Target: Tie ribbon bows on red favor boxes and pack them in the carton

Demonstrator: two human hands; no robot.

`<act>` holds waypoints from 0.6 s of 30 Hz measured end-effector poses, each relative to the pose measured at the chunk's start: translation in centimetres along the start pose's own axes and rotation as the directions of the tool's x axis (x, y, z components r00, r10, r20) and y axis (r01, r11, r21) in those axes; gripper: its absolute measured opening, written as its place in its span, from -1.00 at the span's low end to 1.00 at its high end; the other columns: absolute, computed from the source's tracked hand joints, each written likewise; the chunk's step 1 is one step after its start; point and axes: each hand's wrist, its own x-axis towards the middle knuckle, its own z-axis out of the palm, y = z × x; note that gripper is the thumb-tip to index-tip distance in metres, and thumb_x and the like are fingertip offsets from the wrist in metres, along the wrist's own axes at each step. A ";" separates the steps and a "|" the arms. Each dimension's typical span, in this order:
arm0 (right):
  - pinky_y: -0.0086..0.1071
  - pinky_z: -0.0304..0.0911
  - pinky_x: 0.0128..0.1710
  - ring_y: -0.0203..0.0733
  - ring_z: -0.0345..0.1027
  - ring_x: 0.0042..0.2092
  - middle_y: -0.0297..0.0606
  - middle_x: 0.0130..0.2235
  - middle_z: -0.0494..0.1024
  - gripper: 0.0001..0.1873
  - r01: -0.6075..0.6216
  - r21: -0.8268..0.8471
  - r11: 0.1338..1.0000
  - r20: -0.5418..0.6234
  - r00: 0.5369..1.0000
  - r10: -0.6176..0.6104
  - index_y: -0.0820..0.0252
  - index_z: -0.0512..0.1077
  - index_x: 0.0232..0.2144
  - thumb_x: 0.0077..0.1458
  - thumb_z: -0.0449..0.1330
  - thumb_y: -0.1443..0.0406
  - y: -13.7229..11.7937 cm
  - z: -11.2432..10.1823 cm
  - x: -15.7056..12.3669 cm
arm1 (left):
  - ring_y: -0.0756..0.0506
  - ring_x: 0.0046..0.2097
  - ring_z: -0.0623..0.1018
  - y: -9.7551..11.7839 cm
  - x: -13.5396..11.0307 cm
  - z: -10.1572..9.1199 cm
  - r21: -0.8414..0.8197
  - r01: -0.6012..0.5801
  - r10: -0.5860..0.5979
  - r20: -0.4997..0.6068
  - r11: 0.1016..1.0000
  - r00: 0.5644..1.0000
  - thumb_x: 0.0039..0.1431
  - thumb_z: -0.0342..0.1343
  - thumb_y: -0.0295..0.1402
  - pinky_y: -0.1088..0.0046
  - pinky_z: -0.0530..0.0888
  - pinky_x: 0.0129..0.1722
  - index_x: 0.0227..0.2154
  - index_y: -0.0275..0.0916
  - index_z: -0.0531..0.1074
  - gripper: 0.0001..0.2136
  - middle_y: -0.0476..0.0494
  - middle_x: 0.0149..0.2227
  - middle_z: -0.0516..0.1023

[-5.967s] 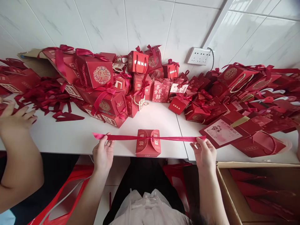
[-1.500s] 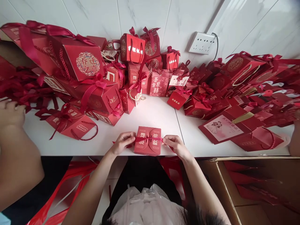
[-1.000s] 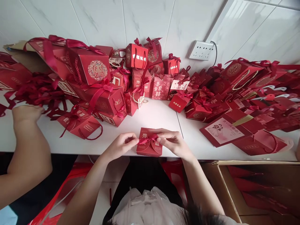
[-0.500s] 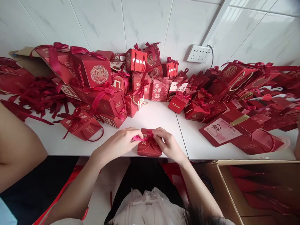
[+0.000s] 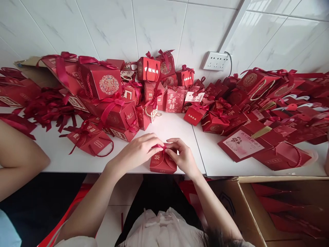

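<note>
A small red gift box [image 5: 162, 164] with gold characters sits at the front edge of the white table [image 5: 169, 128]. A red ribbon [image 5: 159, 147] crosses its top. My left hand [image 5: 140, 150] and my right hand [image 5: 180, 156] meet over the box, fingers pinched on the ribbon, with the fingertips nearly touching. Most of the ribbon is hidden under my fingers.
Many red gift boxes and bags with bows [image 5: 108, 85] are piled along the tiled wall, and flat red bags [image 5: 243, 143] lie at the right. Loose ribbons [image 5: 48, 108] lie at the left. Another person's arm [image 5: 17, 161] rests at the left edge. An open carton [image 5: 285, 206] stands lower right.
My hands went from holding the ribbon stretched wide to pinching it together over the box top. The other person's arm drew back from the ribbon pile toward the table edge.
</note>
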 end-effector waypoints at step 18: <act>-0.38 0.28 -0.27 -0.27 0.43 -0.33 -0.40 -0.38 0.56 -0.79 -0.015 0.009 1.000 -0.002 1.000 0.015 0.10 0.27 -0.24 0.03 0.17 0.34 0.1 0.4 0.0 | -0.02 -0.29 0.52 -2.3 3.1 1.0 -0.211 0.124 -0.122 0.024 0.970 0.992 0.19 0.06 -0.27 0.50 0.40 -0.26 -0.34 -0.16 0.40 -0.90 0.04 -0.32 0.55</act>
